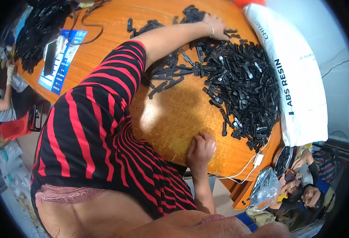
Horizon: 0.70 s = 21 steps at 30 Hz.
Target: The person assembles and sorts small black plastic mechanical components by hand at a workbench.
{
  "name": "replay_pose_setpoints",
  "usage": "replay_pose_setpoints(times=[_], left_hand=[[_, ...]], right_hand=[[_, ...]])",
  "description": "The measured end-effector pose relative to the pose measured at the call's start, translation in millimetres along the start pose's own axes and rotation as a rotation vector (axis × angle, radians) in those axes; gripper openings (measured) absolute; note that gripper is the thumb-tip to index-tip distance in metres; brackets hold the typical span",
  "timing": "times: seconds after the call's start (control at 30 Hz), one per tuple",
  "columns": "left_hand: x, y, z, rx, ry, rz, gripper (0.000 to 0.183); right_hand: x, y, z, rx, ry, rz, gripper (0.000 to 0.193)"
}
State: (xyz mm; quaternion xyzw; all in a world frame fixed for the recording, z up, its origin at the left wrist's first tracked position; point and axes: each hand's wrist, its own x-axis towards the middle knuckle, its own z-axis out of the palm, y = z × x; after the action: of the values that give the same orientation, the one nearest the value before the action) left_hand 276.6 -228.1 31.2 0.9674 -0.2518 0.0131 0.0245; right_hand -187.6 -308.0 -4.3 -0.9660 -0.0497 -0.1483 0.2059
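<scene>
Black plastic clip-like parts (242,79) lie in a large loose heap across the right side of the wooden table (170,123). At the heap's far end is my left hand (216,27), on a stretched-out arm with a thin bracelet. Its fingers extend over the parts there, touching them; their tips are partly lost among the pieces. More black parts (174,71) lie scattered below that forearm. My right hand (203,148) rests at the near edge of the table, apart from the heap, its fingers curled into a loose fist with nothing showing in it.
A big white sack (297,79) stands along the table's right edge. A white cable (246,170) hangs near the corner by a clear plastic bag (265,188). At left lie a phone (50,57), a blue sheet (65,65) and another black heap (39,31). People sit at both sides.
</scene>
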Motion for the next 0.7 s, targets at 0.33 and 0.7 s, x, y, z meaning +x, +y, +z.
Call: replay_pose_setpoints(times=[0.33, 0.7], left_hand=[[-86, -62, 16, 0.015, 0.098, 0.168, 0.043], [-43, -84, -13, -0.282, 0.202, 0.29, 0.031]], right_hand=[[2, 4, 3, 0.005, 0.012, -0.024, 0.018], [2, 4, 1, 0.001, 0.006, -0.01, 0.018]])
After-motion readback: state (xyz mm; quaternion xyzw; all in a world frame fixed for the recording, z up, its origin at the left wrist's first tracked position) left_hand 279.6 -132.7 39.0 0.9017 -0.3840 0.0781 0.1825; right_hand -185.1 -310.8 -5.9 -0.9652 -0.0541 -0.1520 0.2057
